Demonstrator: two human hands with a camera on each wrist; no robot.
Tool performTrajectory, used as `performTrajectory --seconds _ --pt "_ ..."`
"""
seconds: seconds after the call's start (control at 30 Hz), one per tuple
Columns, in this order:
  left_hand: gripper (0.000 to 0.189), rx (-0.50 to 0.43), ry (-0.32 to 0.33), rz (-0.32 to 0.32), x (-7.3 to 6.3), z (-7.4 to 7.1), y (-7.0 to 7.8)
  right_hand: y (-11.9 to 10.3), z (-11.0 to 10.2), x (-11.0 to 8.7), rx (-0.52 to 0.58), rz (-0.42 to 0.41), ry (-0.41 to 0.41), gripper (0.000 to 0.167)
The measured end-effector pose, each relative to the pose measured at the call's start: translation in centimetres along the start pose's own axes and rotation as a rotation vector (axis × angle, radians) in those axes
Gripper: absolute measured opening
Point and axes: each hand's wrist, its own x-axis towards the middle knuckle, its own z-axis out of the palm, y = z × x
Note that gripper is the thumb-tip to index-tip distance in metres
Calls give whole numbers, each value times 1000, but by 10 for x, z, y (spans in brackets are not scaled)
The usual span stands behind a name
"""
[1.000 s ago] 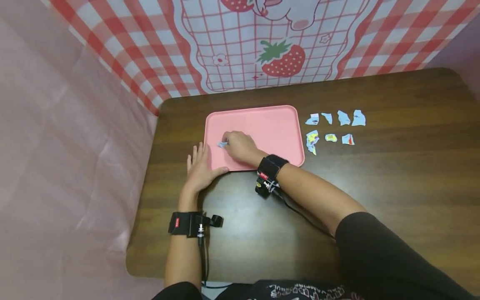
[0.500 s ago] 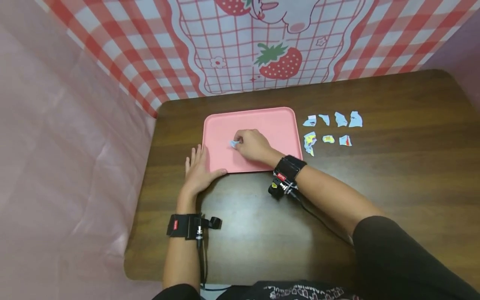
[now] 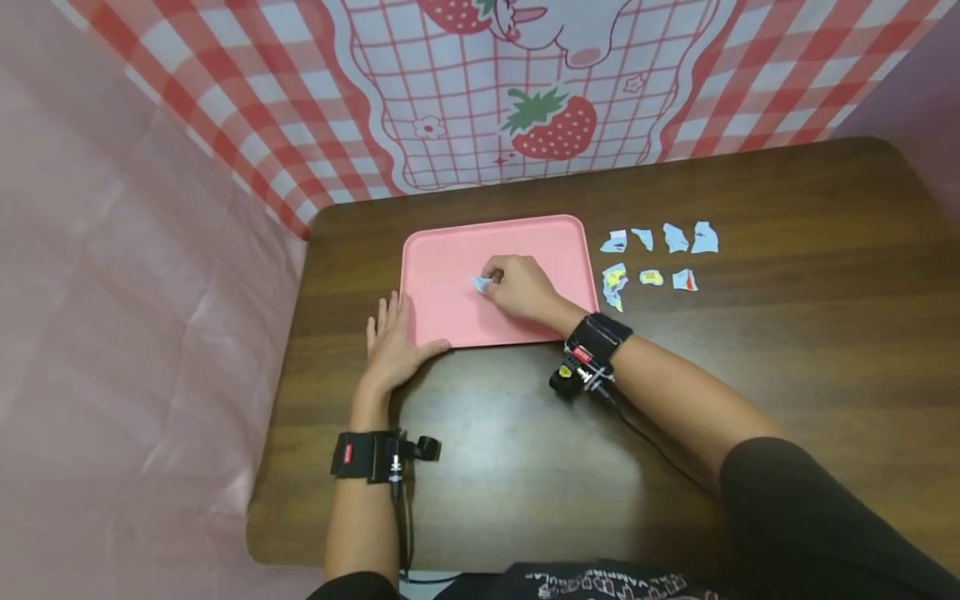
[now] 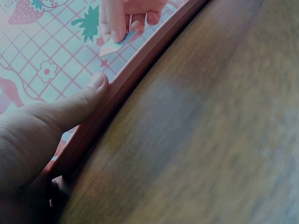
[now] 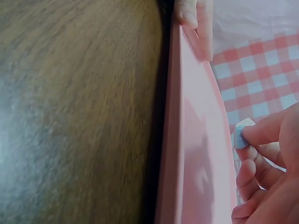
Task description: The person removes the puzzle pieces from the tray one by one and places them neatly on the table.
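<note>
A pink tray [image 3: 450,242] lies on the wooden table. Over its middle, my right hand [image 3: 521,287] pinches a small torn light-blue paper piece [image 3: 481,284] between thumb and fingers. The right wrist view shows the same paper piece [image 5: 243,134] held above the tray surface. My left hand [image 3: 393,346] rests at the tray's near left corner, its fingers straight and spread along the left side. The left thumb [image 4: 88,98] lies on the tray's front rim in the left wrist view.
Several torn paper pieces lie in two rows right of the tray, among them a yellow-printed scrap [image 3: 614,287] and one with red [image 3: 686,280]. A checked strawberry cloth [image 3: 555,125] hangs behind the table [image 3: 787,333]. Pink fabric [image 3: 135,333] hangs at the left.
My right hand has moved right across the tray, from its left part to its middle, carrying the paper piece. My left hand has stayed at the tray corner.
</note>
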Motion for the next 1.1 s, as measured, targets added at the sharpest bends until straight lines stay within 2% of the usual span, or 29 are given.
performTrajectory --seconds 0.33,0.7,0.87,1.1 --pt "119 -1 -6 -14 -3 0 -4 8 -9 -14 70 -1 39 9" --pt "120 -5 0 -3 -5 -1 -3 16 -25 -31 134 58 84 11" --pt "119 -11 2 -5 -5 -2 -3 20 -38 -37 123 53 120 10" --pt "119 -1 -10 -2 -2 0 0 42 -58 -50 104 100 167 12"
